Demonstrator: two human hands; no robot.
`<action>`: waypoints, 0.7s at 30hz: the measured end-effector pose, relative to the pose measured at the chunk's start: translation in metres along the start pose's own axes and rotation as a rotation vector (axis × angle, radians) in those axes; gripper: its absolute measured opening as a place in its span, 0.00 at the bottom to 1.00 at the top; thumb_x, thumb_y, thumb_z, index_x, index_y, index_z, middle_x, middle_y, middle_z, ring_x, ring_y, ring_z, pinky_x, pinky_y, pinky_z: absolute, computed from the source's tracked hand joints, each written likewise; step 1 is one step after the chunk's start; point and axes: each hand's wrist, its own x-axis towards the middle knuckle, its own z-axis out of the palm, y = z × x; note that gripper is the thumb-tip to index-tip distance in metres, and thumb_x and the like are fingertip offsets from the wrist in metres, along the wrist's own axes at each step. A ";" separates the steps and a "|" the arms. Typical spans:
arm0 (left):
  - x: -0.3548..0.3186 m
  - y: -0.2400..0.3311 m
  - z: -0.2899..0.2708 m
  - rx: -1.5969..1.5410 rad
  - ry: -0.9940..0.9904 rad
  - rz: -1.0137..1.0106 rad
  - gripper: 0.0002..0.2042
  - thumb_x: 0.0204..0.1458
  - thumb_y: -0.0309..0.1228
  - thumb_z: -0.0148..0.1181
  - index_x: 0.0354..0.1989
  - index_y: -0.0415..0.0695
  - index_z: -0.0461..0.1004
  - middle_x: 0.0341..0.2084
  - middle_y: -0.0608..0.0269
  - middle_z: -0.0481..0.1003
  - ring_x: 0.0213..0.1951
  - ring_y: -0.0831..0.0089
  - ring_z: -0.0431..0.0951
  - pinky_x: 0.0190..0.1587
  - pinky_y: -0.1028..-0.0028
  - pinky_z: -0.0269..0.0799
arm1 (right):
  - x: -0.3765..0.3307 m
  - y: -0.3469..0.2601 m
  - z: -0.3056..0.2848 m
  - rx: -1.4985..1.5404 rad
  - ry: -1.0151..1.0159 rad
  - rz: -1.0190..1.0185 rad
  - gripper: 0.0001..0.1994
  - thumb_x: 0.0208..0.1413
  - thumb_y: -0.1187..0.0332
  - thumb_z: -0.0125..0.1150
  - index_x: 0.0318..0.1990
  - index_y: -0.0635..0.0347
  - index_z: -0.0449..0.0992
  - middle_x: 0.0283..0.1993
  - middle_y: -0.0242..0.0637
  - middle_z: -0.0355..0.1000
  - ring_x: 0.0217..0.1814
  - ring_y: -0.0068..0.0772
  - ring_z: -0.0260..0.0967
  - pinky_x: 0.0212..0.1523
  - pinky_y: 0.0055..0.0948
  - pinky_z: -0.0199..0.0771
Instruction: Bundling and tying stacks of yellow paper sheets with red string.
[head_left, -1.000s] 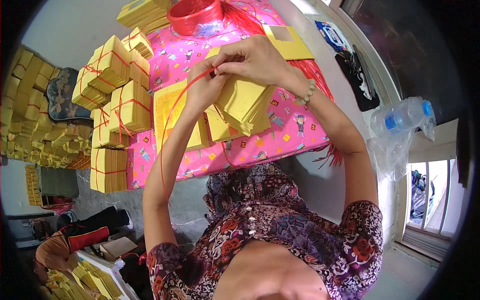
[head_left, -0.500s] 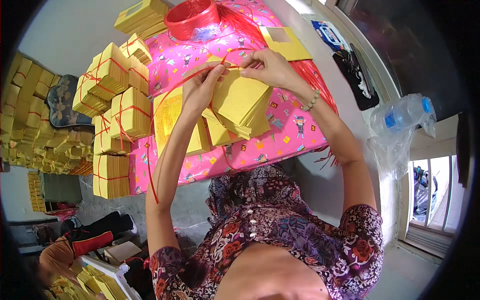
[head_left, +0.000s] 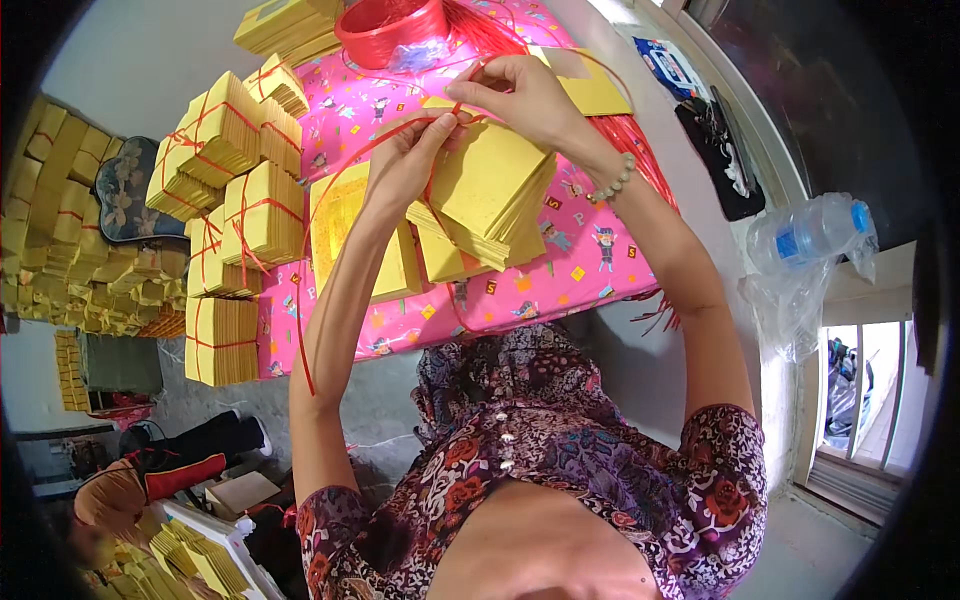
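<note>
From my remote station I watch through the head camera as both hands work over the near stack of yellow paper [head_left: 492, 180], which sits on the pink patterned tablecloth [head_left: 575, 280], tilted over more yellow paper. My left hand [head_left: 403, 165] is at the stack's far left corner, thumb and forefinger pinched on a red strip [head_left: 393, 130]; one end of it trails down beside the left forearm. My right hand [head_left: 527, 98] is just beyond the stack's far edge, its thumb and forefinger closed on the red strip too; I can't tell how the other fingers lie. The strip also passes down the stack's left side. Left of the stack I see a yellow block with an orange panel [head_left: 340, 230], then tied yellow bundles [head_left: 265, 215]. Farther back stands a red coil [head_left: 390, 32]; loose red strands [head_left: 637, 150] lie to the right.
</note>
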 end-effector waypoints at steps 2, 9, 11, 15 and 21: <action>-0.001 0.000 0.001 0.004 0.020 0.011 0.12 0.58 0.34 0.54 0.42 0.39 0.77 0.32 0.65 0.77 0.33 0.80 0.73 0.39 0.79 0.69 | 0.006 0.011 0.003 -0.198 0.081 -0.039 0.18 0.49 0.55 0.64 0.34 0.65 0.79 0.27 0.40 0.75 0.33 0.33 0.75 0.37 0.31 0.73; -0.010 0.014 -0.017 0.660 0.026 0.358 0.10 0.54 0.31 0.57 0.39 0.39 0.79 0.30 0.58 0.78 0.31 0.76 0.76 0.34 0.76 0.71 | -0.005 0.021 0.004 -0.531 0.186 -0.027 0.14 0.55 0.60 0.60 0.33 0.65 0.77 0.23 0.34 0.74 0.24 0.20 0.71 0.28 0.24 0.70; -0.013 0.013 -0.020 0.512 -0.014 0.240 0.09 0.52 0.29 0.59 0.39 0.40 0.79 0.30 0.57 0.78 0.31 0.70 0.77 0.35 0.74 0.71 | -0.008 0.020 0.006 -0.502 0.185 -0.017 0.14 0.54 0.60 0.60 0.32 0.65 0.76 0.21 0.35 0.73 0.24 0.21 0.72 0.29 0.25 0.70; -0.018 0.015 -0.021 0.606 -0.039 0.291 0.09 0.51 0.29 0.59 0.38 0.40 0.79 0.30 0.56 0.78 0.32 0.66 0.77 0.36 0.72 0.71 | -0.011 0.018 0.007 -0.533 0.180 -0.017 0.14 0.54 0.60 0.60 0.31 0.66 0.76 0.22 0.38 0.73 0.25 0.25 0.72 0.30 0.27 0.70; -0.027 0.007 -0.024 0.586 -0.084 0.380 0.06 0.51 0.28 0.59 0.34 0.40 0.79 0.30 0.58 0.78 0.35 0.66 0.76 0.39 0.70 0.71 | -0.015 0.044 0.004 -0.648 0.216 -0.048 0.15 0.53 0.60 0.60 0.30 0.67 0.75 0.25 0.46 0.72 0.27 0.39 0.71 0.31 0.35 0.68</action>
